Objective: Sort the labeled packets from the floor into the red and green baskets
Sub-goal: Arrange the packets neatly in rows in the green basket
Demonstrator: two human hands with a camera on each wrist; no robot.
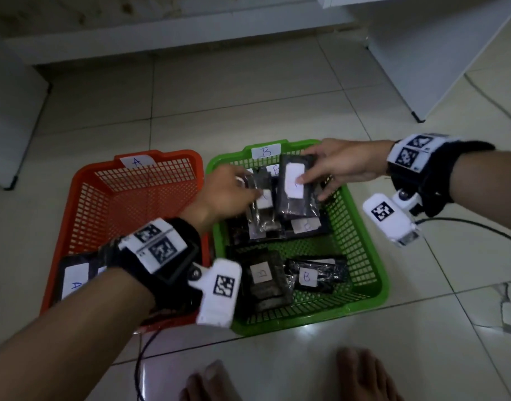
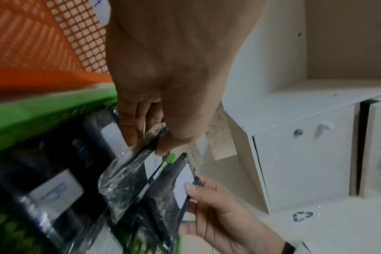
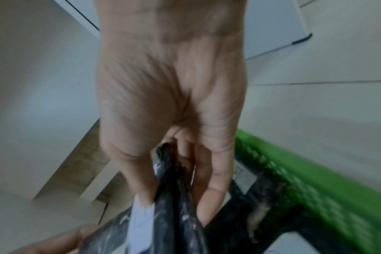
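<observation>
The red basket (image 1: pixel 83 198), tagged A, stands on the floor to the left of the green basket (image 1: pixel 370 256), tagged B. My left hand (image 1: pixel 248 195) pinches a black packet (image 1: pixel 263 215) by its top, above the green basket. In the left wrist view the same packet (image 2: pixel 124 182) hangs from my thumb and fingers. My right hand (image 1: pixel 309 180) grips a second black packet (image 1: pixel 294 189), thumb on its white label, over the green basket's far end; that packet (image 3: pixel 170 202) is clamped between thumb and fingers. Several B-labeled packets (image 1: pixel 315 276) lie in the green basket. One A-labeled packet (image 1: pixel 73 280) lies in the red basket.
White cabinets (image 1: pixel 439 53) stand at the back right and another (image 1: pixel 11 111) at the left. Cables (image 1: pixel 480 227) run over the tiled floor on the right and near the red basket's front. My bare feet (image 1: pixel 361 374) are at the bottom edge.
</observation>
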